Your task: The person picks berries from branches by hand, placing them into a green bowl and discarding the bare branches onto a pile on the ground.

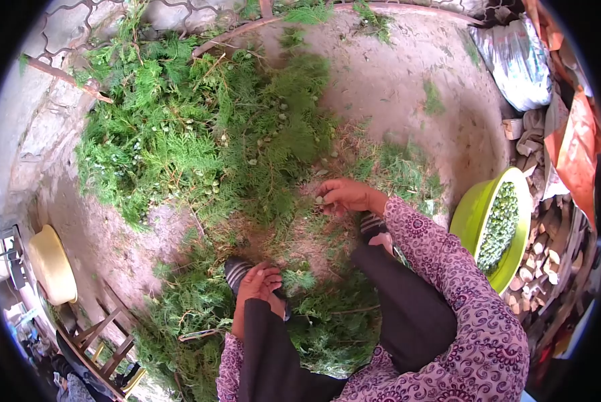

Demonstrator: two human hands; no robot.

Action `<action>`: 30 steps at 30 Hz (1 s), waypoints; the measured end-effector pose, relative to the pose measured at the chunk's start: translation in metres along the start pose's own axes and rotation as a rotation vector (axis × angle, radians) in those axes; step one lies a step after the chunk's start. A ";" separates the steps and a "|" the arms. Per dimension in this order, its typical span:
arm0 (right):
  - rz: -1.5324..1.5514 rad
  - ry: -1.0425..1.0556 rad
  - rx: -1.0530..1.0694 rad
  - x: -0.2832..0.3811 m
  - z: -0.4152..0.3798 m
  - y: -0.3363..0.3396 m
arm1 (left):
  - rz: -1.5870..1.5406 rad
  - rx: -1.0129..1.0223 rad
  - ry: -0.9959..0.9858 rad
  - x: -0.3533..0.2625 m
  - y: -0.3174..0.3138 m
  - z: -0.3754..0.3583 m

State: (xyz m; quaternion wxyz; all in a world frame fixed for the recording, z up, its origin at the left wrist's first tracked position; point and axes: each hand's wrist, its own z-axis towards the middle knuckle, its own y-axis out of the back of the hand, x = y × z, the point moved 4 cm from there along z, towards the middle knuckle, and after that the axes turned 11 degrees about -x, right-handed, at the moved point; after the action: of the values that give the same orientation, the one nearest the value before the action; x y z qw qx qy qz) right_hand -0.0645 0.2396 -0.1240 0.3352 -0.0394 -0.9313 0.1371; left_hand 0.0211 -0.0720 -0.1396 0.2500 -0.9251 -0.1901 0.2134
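Observation:
My right hand [346,195] is out over the ground in front of my right foot, its fingers pinched together on a small pale green cone [320,199]. Low by my left shoe [236,272], my left hand [257,283] has its fingers curled together; what they hold, if anything, is hidden. A small green sprig [300,279] lies just right of that hand. Beyond both hands spreads a large heap of leafy conifer branches [200,134] dotted with pale green cones. More cut branches [186,305] lie around my feet.
At the right stands a lime-green tub [466,213] holding many small green cones [500,224]. Chopped firewood [538,264] and a white plastic sack [515,63] are behind it. A yellow basin [53,264] leans at the left, near a wooden frame [102,338]. Metal grating runs along the top.

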 end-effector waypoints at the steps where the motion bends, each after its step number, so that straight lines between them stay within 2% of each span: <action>1: 0.098 -0.049 -0.025 0.000 -0.005 -0.002 | -0.002 0.019 0.001 0.001 0.000 0.000; 3: 0.200 -0.095 -0.046 -0.001 -0.001 -0.006 | 0.010 -0.005 0.003 0.000 -0.004 -0.002; 5: 0.056 -0.017 -0.027 -0.002 0.012 -0.012 | 0.036 -0.025 0.007 -0.002 -0.005 -0.003; 8: 0.122 -0.027 0.053 -0.004 0.014 -0.016 | -0.025 0.016 -0.005 -0.001 -0.004 -0.003; 12: 0.018 -0.045 0.004 -0.010 0.015 -0.011 | -0.002 -0.018 -0.004 0.002 -0.001 -0.001; 14: -0.293 0.122 -0.092 0.003 0.014 -0.012 | 0.003 -0.004 0.000 0.001 -0.002 0.001; 15: -0.288 0.122 -0.095 0.002 0.017 -0.016 | 0.012 -0.008 0.004 0.000 -0.003 0.000; 17: -0.883 0.808 -0.288 0.017 0.019 -0.033 | 0.023 -0.011 0.010 0.000 -0.005 -0.002; 24: -1.196 0.753 -0.367 -0.003 0.033 -0.048 | 0.079 -0.096 -0.004 -0.001 -0.005 -0.001; 26: -0.993 0.644 -0.323 -0.008 0.036 -0.041 | 0.091 -0.106 0.001 0.000 -0.005 0.000; 27: -0.994 0.643 -0.320 -0.001 0.028 -0.042 | 0.204 -0.097 -0.043 -0.003 -0.007 0.002; 29: -0.782 0.460 -0.164 0.013 0.006 -0.051 | 0.315 -0.096 -0.087 -0.014 -0.023 0.001; 30: -0.781 0.461 -0.159 0.010 0.004 -0.055 | 0.464 -0.088 -0.207 -0.028 -0.049 -0.001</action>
State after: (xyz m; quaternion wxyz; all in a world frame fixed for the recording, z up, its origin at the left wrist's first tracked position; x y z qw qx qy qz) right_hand -0.0734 0.1881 -0.1052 0.5560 0.2596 -0.7851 -0.0839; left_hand -0.0135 -0.0455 -0.1036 0.1328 -0.9272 -0.0063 0.3501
